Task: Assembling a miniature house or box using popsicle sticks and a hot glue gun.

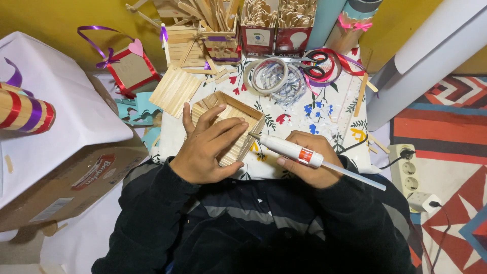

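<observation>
Hands (253,152) on stick box (228,127), glue gun (291,149)

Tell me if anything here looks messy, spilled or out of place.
Small paper scraps lie scattered across the floral cloth, and loose craft sticks lie askew at its edge. Nothing looks damaged.

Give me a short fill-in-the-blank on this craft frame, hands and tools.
1. The left hand lies flat on a small box made of wooden ____.
2. The right hand holds a white glue gun whose nozzle points at the box's ____ wall.
3. Behind the tape rolls, the black-handled ____ lie on red ribbon.

Missing words: sticks; right; scissors
</observation>
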